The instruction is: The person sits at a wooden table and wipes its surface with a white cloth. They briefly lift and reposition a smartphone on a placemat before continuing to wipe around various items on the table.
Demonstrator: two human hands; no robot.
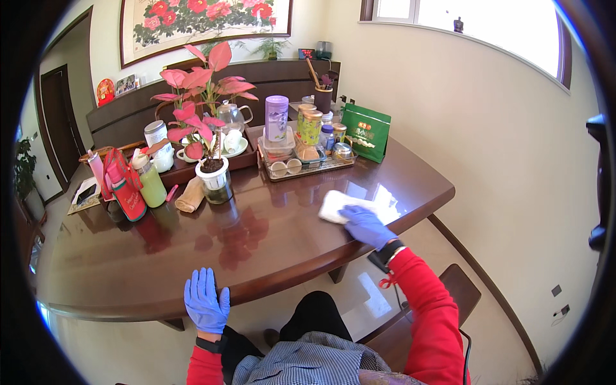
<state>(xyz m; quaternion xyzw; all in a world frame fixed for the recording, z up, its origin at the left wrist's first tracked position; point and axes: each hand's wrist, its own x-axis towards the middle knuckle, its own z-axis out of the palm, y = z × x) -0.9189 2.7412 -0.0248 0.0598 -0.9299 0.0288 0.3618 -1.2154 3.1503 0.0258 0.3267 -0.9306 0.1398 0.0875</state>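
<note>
My right hand, in a blue glove, presses a folded white cloth onto the glossy dark wooden table, near its right part. The fingers lie over the cloth, which is slightly blurred. My left hand, also gloved in blue, rests palm down on the table's front edge with its fingers spread and holds nothing. Between and beyond the hands stands a pink-leaved plant in a white and clear pot. A rolled beige cloth lies just left of the pot.
Behind the white cloth are a clear tray of jars and cups and a green pouch. Bottles, among them a light green one, stand at the left. A wooden tea tray sits behind the plant. A brown chair is at the right.
</note>
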